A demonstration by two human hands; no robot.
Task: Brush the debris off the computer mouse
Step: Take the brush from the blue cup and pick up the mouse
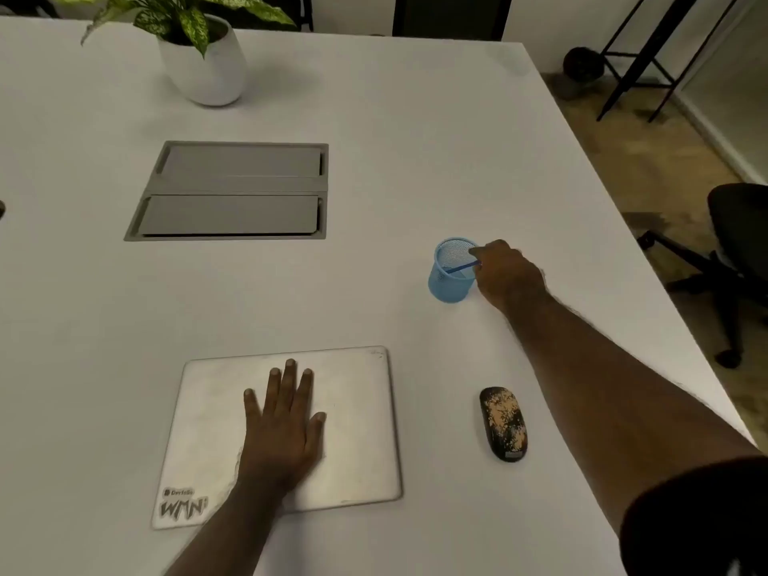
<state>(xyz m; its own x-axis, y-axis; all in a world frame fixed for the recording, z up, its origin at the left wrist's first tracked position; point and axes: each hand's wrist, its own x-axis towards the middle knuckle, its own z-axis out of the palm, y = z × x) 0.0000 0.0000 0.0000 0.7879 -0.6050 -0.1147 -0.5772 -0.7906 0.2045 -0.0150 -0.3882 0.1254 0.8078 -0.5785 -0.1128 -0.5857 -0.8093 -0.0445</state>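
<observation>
Nearest, the left hand (286, 426) lies flat, fingers spread, on the lid of a closed silver laptop (357, 413) that carries a sticker at its near left corner. Just right of the laptop, apart from it, the black computer mouse (503, 424) rests on the white worktop (374, 284), its top speckled with pale debris and touched by neither hand. Farther back, the right hand (507, 274) reaches to a blue mesh pen cup (451, 280), its fingers pinched together on a thin blue handle (461, 268) that slants into the cup. Beyond, a grey cable hatch (232, 191) is set into the worktop, and a potted plant (199, 56) stands at the far edge.
</observation>
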